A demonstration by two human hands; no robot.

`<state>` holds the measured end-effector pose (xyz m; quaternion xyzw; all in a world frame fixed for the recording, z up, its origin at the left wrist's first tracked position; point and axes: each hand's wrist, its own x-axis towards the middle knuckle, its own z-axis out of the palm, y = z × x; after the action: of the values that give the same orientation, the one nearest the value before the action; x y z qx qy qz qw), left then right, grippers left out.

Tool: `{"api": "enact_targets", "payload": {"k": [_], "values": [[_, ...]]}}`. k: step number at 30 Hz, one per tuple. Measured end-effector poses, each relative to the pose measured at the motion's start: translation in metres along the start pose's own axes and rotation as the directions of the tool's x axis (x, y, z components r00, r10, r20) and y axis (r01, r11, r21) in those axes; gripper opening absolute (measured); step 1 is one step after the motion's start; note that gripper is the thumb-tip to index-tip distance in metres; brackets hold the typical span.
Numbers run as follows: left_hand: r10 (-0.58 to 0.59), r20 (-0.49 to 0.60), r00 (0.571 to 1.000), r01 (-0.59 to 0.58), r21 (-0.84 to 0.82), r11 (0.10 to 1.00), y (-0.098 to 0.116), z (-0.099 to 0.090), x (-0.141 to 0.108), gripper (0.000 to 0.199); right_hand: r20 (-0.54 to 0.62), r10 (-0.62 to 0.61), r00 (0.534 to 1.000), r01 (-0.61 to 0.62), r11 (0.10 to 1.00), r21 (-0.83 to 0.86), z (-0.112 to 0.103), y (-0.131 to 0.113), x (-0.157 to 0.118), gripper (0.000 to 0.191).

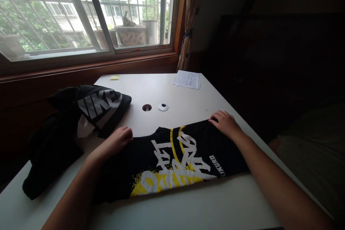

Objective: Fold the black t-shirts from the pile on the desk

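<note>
A black T-shirt (188,158) with white lettering and yellow splashes lies folded lengthwise across the white table (167,208). At its far left edge, the fingers of my left hand (124,136) are closed on the cloth. My right hand (223,120) pinches the far right corner of the shirt between thumb and fingers. My left forearm covers part of the shirt's left end. Just beyond my left hand rests a heap of dark clothing (54,143), with a large white NIKE print on the upper piece (101,106).
Two round cable holes are in the tabletop, one uncovered (147,107) and one with a silver cover (163,107). Printed papers (187,79) and a yellow sticky note (114,77) lie along the back edge. Behind stands a barred window (107,10) with a curtain (190,14).
</note>
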<state>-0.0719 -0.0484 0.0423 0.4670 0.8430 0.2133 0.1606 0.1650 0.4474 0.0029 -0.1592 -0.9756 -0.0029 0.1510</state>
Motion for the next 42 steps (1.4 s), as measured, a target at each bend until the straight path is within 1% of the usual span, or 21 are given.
{"api": "enact_targets", "payload": {"k": [3, 5, 7, 10, 12, 14, 17, 20, 23, 25, 28, 30, 32, 35, 38, 40, 42], "values": [[0.043, -0.019, 0.999, -0.042, 0.034, 0.999, -0.001, 0.002, 0.0, 0.018, -0.02, -0.05, 0.999, 0.051, 0.998, 0.028, -0.007, -0.029, 0.007, 0.018], [0.092, -0.045, 0.995, -0.089, 0.066, 0.994, 0.001, 0.006, 0.0, 0.02, -0.001, -0.135, 0.991, 0.134, 0.984, 0.113, -0.013, -0.059, 0.013, 0.02], [0.144, -0.056, 0.988, -0.138, 0.095, 0.986, 0.007, 0.01, 0.002, 0.021, 0.05, -0.264, 0.963, 0.243, 0.935, 0.257, -0.018, -0.096, 0.017, 0.022], [0.168, -0.039, 0.985, -0.161, 0.136, 0.977, 0.017, 0.016, 0.004, 0.019, 0.093, -0.429, 0.899, 0.354, 0.834, 0.424, -0.022, -0.151, 0.021, 0.028], [0.166, -0.025, 0.986, -0.16, 0.156, 0.975, 0.022, 0.019, 0.006, 0.016, 0.095, -0.49, 0.866, 0.391, 0.785, 0.481, -0.022, -0.179, 0.022, 0.029], [0.172, -0.017, 0.985, -0.166, 0.165, 0.972, 0.026, 0.02, 0.006, 0.011, 0.092, -0.524, 0.847, 0.42, 0.764, 0.49, -0.02, -0.197, 0.024, 0.024], [0.195, -0.015, 0.981, -0.189, 0.183, 0.965, 0.03, 0.02, 0.004, 0.003, 0.07, -0.57, 0.819, 0.481, 0.747, 0.459, -0.017, -0.206, 0.023, 0.014], [0.23, 0.019, 0.973, -0.229, 0.217, 0.949, 0.037, 0.019, 0.002, 0.011, 0.042, -0.617, 0.786, 0.527, 0.704, 0.476, -0.019, -0.203, 0.018, 0.016], [0.249, 0.085, 0.965, -0.262, 0.22, 0.94, 0.043, 0.017, 0.0, 0.018, 0.041, -0.623, 0.781, 0.507, 0.672, 0.539, -0.026, -0.199, 0.011, 0.012], [0.253, 0.11, 0.961, -0.272, 0.216, 0.938, 0.046, 0.017, 0.0, 0.021, 0.075, -0.605, 0.792, 0.456, 0.67, 0.586, -0.03, -0.198, 0.008, 0.001], [0.257, 0.119, 0.959, -0.278, 0.22, 0.935, 0.048, 0.017, -0.001, 0.024, 0.134, -0.533, 0.835, 0.341, 0.694, 0.633, -0.032, -0.199, 0.01, 0.013], [0.266, 0.11, 0.958, -0.285, 0.224, 0.932, 0.049, 0.017, -0.001, 0.029, 0.162, -0.46, 0.873, 0.261, 0.722, 0.641, -0.029, -0.202, 0.015, 0.014], [0.283, 0.094, 0.954, -0.298, 0.229, 0.927, 0.049, 0.018, -0.002, 0.033, 0.196, -0.397, 0.896, 0.193, 0.748, 0.635, -0.025, -0.207, 0.021, 0.016], [0.313, 0.069, 0.947, -0.321, 0.24, 0.916, 0.049, 0.018, -0.001, 0.026, 0.275, -0.34, 0.899, 0.105, 0.779, 0.618, -0.019, -0.215, 0.029, 0.021], [0.343, 0.044, 0.938, -0.343, 0.25, 0.906, 0.049, 0.015, -0.002, 0.021, 0.361, -0.29, 0.886, 0.023, 0.806, 0.591, -0.016, -0.223, 0.036, 0.02], [0.34, 0.035, 0.94, -0.338, 0.238, 0.91, 0.05, 0.013, -0.004, 0.022, 0.406, -0.256, 0.877, -0.031, 0.813, 0.581, -0.018, -0.227, 0.039, 0.019], [0.308, 0.031, 0.951, -0.307, 0.222, 0.926, 0.053, 0.01, -0.007, 0.022, 0.44, -0.22, 0.871, -0.092, 0.807, 0.584, -0.023, -0.23, 0.042, 0.018]]}}
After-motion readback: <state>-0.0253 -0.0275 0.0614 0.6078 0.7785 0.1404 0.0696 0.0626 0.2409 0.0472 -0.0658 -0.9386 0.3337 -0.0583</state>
